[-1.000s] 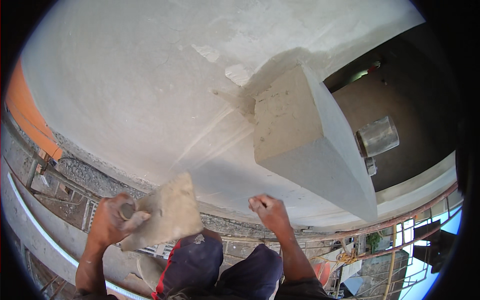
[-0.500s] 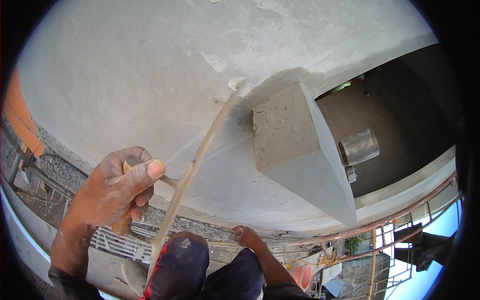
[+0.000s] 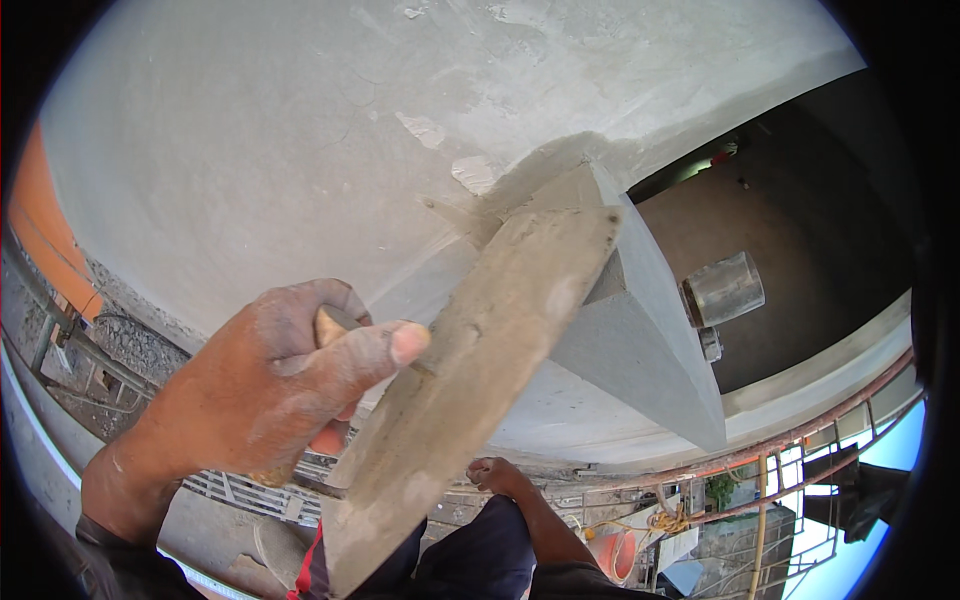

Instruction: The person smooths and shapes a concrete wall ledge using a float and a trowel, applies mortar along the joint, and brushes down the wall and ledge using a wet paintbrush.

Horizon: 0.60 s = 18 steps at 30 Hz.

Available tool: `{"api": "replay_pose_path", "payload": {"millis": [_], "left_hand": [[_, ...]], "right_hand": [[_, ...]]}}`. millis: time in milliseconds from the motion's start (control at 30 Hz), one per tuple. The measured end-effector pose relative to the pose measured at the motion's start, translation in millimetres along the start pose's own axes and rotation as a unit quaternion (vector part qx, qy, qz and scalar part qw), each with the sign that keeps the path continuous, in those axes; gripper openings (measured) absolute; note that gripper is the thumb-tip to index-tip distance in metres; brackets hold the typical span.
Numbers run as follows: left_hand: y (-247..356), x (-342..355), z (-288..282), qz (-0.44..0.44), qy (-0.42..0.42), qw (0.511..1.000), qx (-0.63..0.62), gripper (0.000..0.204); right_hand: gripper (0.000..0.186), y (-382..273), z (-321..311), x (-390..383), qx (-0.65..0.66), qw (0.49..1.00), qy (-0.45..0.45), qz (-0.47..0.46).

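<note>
One left hand (image 3: 270, 380) is grasping a long trowel (image 3: 475, 385), which is slanting rightward and up before the plastered ledge (image 3: 632, 342); the right hand (image 3: 497, 476) is showing curled, farther off; I cannot tell if it is holding anything.

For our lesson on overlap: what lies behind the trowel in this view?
Behind the trowel, parts of the grey wedge-shaped block, pale wall and dark trousers show past its edges. The stretches it covers, including part of the block's end, cannot be seen.
</note>
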<state>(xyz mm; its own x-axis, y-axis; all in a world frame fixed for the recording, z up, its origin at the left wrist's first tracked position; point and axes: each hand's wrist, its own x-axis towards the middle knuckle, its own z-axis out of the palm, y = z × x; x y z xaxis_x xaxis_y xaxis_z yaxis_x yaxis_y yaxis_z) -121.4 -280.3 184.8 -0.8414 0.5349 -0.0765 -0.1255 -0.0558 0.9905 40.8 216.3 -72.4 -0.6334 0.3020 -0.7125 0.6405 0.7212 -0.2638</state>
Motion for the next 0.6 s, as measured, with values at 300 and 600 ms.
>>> {"api": "replay_pose_path", "payload": {"millis": [300, 600], "left_hand": [[12.6, 3.9, -2.0, -0.001, -0.039, 0.999, -0.011, 0.051], [0.9, -19.6, -15.0, 0.022, 0.004, 0.994, -0.103, 0.043]], "right_hand": [[0.041, 12.7, -1.8, 2.4, -0.039, 0.997, 0.012, -0.066], [0.040, -21.0, -1.6, -16.1, 0.019, 1.000, 0.001, -0.001]]}}
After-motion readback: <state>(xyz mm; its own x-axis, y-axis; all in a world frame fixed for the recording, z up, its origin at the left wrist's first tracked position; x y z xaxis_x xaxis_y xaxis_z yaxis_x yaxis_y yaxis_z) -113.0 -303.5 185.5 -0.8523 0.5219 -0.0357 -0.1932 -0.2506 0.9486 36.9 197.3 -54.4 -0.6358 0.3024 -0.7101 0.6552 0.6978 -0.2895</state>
